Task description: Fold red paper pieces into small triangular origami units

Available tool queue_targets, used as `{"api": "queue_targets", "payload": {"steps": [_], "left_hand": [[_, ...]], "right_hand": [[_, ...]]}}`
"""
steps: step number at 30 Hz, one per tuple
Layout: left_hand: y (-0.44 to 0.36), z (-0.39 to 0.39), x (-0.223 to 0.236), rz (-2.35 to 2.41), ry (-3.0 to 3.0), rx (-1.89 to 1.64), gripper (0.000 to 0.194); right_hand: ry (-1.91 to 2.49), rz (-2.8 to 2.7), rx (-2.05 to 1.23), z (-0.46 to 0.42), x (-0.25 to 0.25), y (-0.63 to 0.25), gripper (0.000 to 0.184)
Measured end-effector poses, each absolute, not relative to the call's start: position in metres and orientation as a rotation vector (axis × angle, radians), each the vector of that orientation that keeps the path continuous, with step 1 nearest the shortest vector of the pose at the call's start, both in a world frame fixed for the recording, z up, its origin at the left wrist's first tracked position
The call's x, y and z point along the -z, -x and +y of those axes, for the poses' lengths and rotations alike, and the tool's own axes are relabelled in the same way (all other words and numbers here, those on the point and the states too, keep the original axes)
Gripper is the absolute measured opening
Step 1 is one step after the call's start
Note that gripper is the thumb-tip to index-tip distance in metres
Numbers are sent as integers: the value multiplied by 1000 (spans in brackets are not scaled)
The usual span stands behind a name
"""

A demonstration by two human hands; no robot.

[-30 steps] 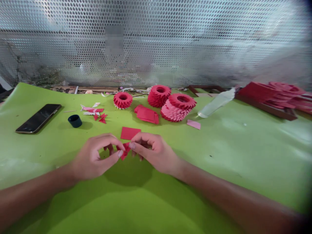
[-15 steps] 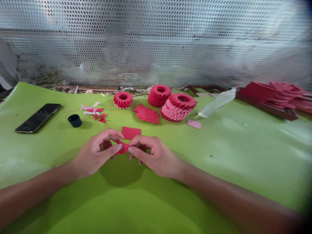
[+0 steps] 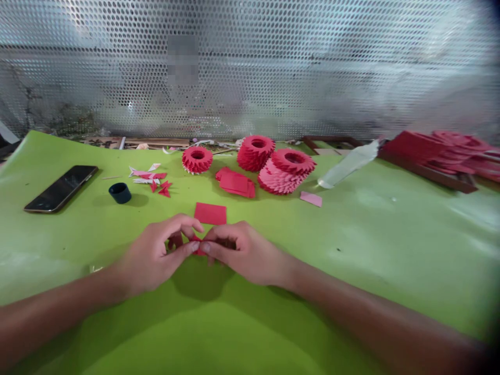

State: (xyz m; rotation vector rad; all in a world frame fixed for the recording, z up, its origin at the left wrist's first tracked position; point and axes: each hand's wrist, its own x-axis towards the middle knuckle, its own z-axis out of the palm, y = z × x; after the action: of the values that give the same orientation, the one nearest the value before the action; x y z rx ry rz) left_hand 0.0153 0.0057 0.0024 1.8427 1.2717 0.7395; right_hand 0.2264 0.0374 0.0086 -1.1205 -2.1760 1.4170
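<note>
A small piece of folded red paper (image 3: 199, 251) is pinched between my left hand (image 3: 156, 252) and my right hand (image 3: 244, 250), just above the green table cover (image 3: 219, 333). Both thumbs press on it side by side, and the fingers hide most of its shape. Right behind my fingertips lies a flat red paper rectangle (image 3: 211, 213). Farther back rests a loose pile of red paper rectangles (image 3: 235, 183). Small folded red and white paper pieces (image 3: 150, 178) lie scattered beyond my left hand.
Interlocked paper rings stand at the back: a small red one (image 3: 197, 160), a taller red one (image 3: 255, 153) and a pink-and-red one (image 3: 287, 172). A phone (image 3: 61, 189) and a dark ring-shaped cup (image 3: 120, 193) are left. Rightward are a translucent bottle (image 3: 347, 165), pink slip (image 3: 311, 198) and box of red paper (image 3: 433, 156).
My fingertips have come closer together around the folded red paper, which has been turned and pressed and now shows less. The things on the table stay where they were.
</note>
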Motion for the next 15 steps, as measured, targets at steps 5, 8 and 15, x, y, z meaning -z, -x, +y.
{"api": "queue_targets", "payload": {"steps": [5, 8, 15], "left_hand": [[-15, 8, -5, 1313, -1824, -583, 33], [-14, 12, -5, 1325, -1859, -485, 40], [-15, 13, -9, 1359, -1963, -459, 39]], "right_hand": [[1159, -2188, -1276, 36, -13, -225, 30], [1138, -2246, -1167, 37, -12, -226, 31], [1025, -2444, -759, 40, -4, -230, 30]]}}
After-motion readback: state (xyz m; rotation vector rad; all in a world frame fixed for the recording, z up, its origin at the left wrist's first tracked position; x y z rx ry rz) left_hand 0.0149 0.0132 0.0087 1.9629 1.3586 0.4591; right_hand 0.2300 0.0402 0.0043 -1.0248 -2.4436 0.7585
